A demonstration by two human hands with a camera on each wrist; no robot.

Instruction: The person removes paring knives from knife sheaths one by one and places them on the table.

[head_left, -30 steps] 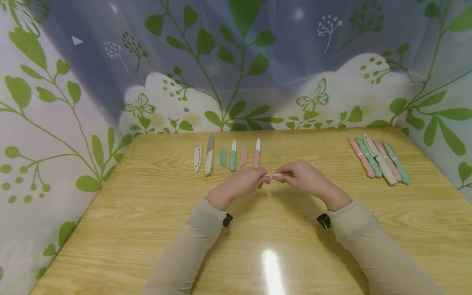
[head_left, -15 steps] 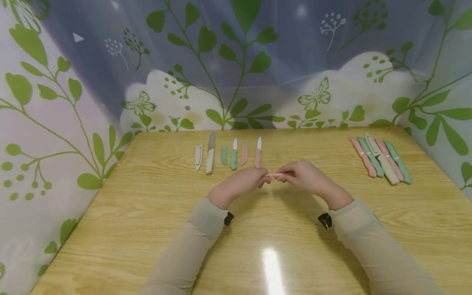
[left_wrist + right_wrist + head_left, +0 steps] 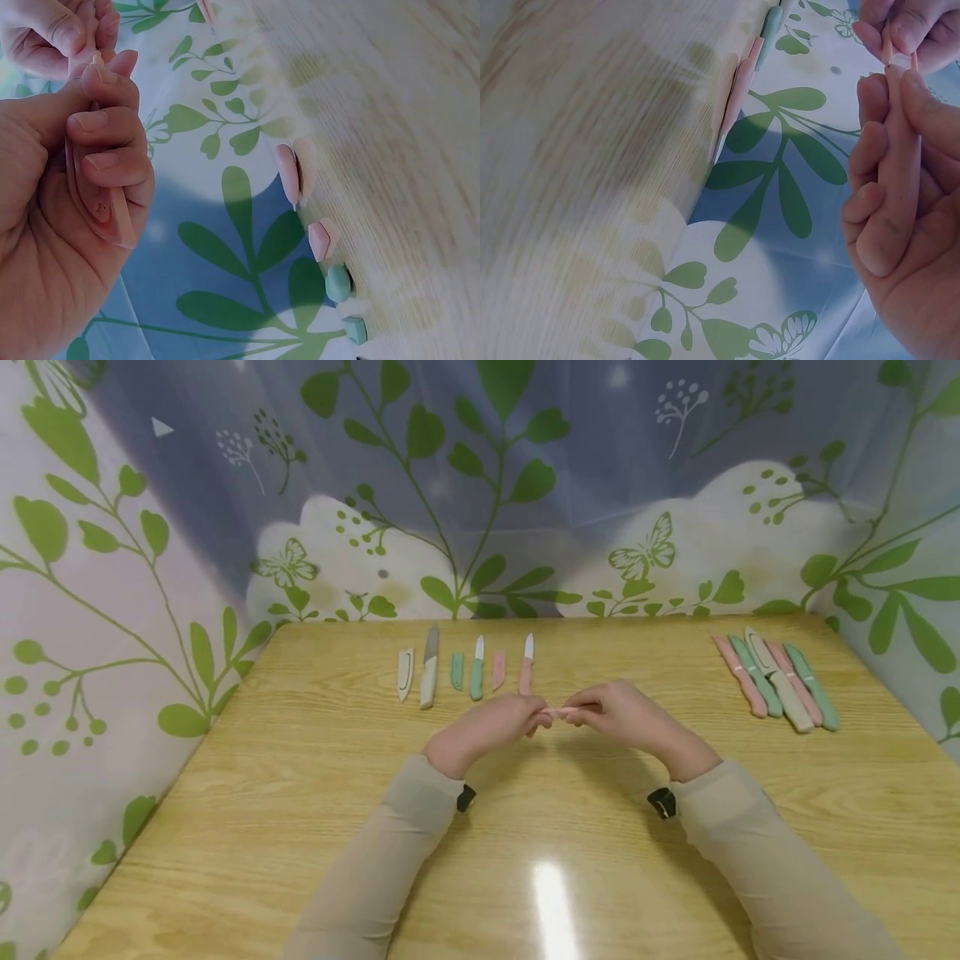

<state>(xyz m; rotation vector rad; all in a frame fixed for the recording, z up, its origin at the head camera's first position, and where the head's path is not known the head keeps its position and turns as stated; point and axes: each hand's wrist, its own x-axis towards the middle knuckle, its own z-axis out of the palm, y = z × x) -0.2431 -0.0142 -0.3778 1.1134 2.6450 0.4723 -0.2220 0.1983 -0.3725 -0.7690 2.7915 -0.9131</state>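
Observation:
Over the middle of the wooden table, both hands meet at one small pink paring knife. My left hand [image 3: 487,727] holds its pink sheath [image 3: 97,191], fingers curled round it against the palm. My right hand [image 3: 630,718] grips the pink handle [image 3: 900,172], with the thumb near the blade end. A short whitish stretch of blade [image 3: 901,58] shows between handle and sheath; the rest of it is hidden. Just beyond my left fingers lies another pink-handled knife [image 3: 527,672], its blade bare and pointing away.
Left of that knife lie a pink sheath [image 3: 498,670], a green knife [image 3: 477,677], a green sheath [image 3: 457,671], a cream-handled knife [image 3: 429,677] and a cream sheath [image 3: 405,675]. Several sheathed knives [image 3: 780,685] lie side by side at the right. A patterned curtain [image 3: 525,568] borders the table [image 3: 300,827].
The head view has tilted slightly, so the table and hands appear a little higher. Both hands keep their hold on the pink knife and sheath, with no clear movement between them.

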